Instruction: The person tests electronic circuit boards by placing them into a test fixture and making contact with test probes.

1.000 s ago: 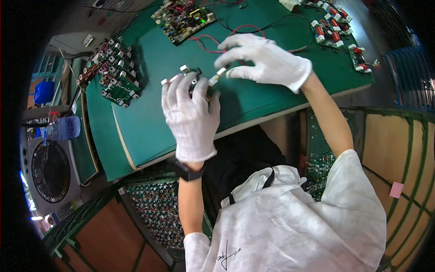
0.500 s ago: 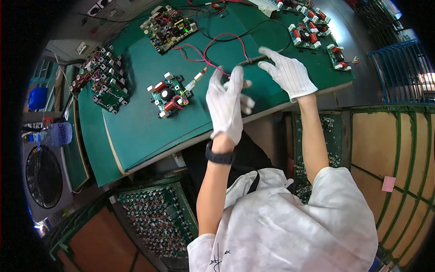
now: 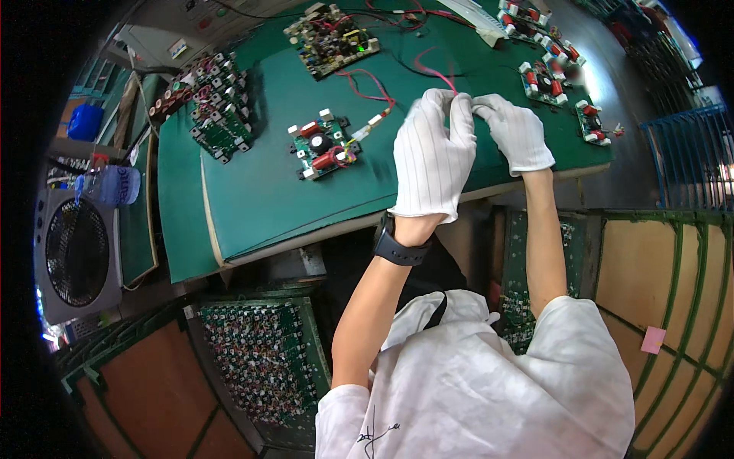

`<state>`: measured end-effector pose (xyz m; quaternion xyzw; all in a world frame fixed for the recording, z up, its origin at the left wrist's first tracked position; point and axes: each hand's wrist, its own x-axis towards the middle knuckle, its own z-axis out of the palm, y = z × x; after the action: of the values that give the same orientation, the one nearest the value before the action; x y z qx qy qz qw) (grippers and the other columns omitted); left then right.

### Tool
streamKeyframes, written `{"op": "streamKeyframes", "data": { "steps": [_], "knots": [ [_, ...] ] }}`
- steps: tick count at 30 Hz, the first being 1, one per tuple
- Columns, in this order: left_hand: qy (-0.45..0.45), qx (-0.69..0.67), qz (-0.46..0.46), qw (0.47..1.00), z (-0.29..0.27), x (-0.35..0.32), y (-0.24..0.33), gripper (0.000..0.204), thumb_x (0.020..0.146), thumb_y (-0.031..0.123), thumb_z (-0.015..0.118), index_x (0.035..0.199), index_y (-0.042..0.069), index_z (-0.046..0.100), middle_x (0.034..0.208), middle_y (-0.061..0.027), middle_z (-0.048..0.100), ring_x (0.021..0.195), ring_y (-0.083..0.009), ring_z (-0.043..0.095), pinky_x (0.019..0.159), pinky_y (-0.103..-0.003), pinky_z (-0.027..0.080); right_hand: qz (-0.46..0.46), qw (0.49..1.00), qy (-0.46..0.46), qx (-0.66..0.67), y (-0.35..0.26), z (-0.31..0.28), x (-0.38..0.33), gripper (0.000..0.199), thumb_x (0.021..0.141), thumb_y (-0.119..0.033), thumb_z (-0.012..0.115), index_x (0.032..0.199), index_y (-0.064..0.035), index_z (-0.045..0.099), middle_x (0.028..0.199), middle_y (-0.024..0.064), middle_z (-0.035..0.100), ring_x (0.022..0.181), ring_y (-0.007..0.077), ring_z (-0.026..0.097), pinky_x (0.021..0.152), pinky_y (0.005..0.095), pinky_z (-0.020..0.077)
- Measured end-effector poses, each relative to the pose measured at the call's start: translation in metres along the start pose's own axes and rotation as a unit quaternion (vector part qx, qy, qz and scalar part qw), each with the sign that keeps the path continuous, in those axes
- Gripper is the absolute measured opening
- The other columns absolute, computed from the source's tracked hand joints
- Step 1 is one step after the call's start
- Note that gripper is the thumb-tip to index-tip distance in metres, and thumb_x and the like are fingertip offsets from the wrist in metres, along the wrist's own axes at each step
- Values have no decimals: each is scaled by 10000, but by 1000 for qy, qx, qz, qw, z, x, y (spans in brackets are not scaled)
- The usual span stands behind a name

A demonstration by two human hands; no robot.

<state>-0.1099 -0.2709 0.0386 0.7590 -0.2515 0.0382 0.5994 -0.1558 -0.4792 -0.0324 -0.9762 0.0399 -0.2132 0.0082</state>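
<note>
Both my hands wear white striped gloves and meet above the green-topped table [image 3: 260, 203]. My left hand [image 3: 434, 157] is closed, its fingertips at the end of a red wire [image 3: 437, 73]. Close beside it, my right hand [image 3: 516, 134] pinches something hidden between the fingertips. To the left lies a small green circuit board [image 3: 323, 145] with red and black round parts. A white connector [image 3: 368, 128] joins its wires to a red lead. That lead runs to a larger populated board [image 3: 329, 42] with a lit green light, farther back.
Stacked circuit boards [image 3: 222, 111] stand at the table's left. More small boards [image 3: 544, 83] lie at the back right, near a blue rack [image 3: 684, 164]. Below the table is a tray packed with boards [image 3: 256, 359]. A fan [image 3: 76, 252] stands far left.
My left hand has moved right and closed at the red wire. My right hand's fingers have come together beside it. The whole view has shifted a little.
</note>
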Motion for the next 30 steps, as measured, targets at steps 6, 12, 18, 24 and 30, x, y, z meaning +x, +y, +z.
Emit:
{"op": "streamKeyframes", "data": {
  "steps": [6,12,18,24,30],
  "knots": [
    [-109,-291,-159,937,-71,-1,18,329,1017,181,684,1229,-54,592,997,-114,740,739,-111,684,659,-242,555,198,887,107,404,-47,-32,15,249,1003,-187,681,1233,-105,730,1005,60,785,658,116,729,565,249,549],
    [-33,-185,-154,970,-158,3,1,246,983,87,715,1210,-8,714,1086,-88,770,669,-67,630,597,-199,481,184,780,140,582,-92,-48,71,425,984,-194,696,1329,19,567,1046,134,734,622,68,611,517,207,454],
    [25,-74,-176,981,-206,11,-81,275,967,183,759,1197,33,763,888,21,732,640,-26,544,570,-193,397,97,752,70,649,-133,-46,111,665,976,-264,735,1482,2,396,946,120,743,619,93,598,529,216,439],
    [8,-61,-168,984,-200,6,-118,266,939,145,789,1164,5,770,921,-13,760,646,-25,560,579,-187,465,84,736,-42,670,-122,1,119,573,1006,-256,697,1451,13,457,1066,156,737,863,147,688,757,273,533],
    [-9,-57,-166,984,-198,4,-124,260,941,164,790,1154,16,779,903,-2,762,645,-17,555,573,-186,462,108,683,-29,722,-125,26,109,300,1011,-243,702,1193,-10,649,1092,146,753,980,217,750,890,328,610]
  ]
}}
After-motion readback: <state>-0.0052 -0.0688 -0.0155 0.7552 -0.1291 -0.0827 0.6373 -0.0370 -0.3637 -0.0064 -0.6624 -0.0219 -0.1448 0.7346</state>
